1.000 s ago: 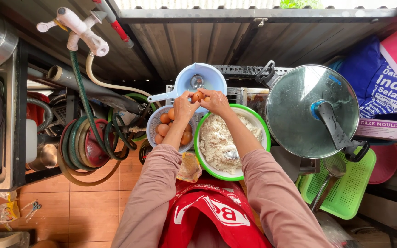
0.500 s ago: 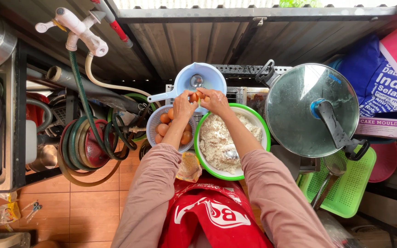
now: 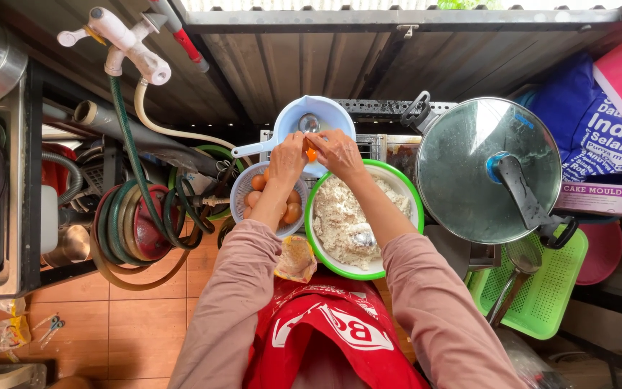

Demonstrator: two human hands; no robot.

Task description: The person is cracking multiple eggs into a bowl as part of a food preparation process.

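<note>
While both hands meet above the bowls, an egg [image 3: 312, 153] is gripped.
Left hand [image 3: 287, 157] and right hand [image 3: 337, 153] pinch it over the green-rimmed flour bowl [image 3: 397, 180].

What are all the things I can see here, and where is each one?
Orange egg held in fingers: one, between both hands.
Pale blue plastic scoop bowl: one, beyond the hands.
Green-rimmed bowl of whitish flour mix: one, centre, below the right arm.
Clear bowl of brown eggs: one, left of the green-rimmed bowl.
Grey metal pot lid: one, right.
Green perforated plastic tray: one, lower right.
Coiled green hose: one, left.
White tap: one, top left.
Left hand: one, on the egg.
Right hand: one, on the egg.
</note>
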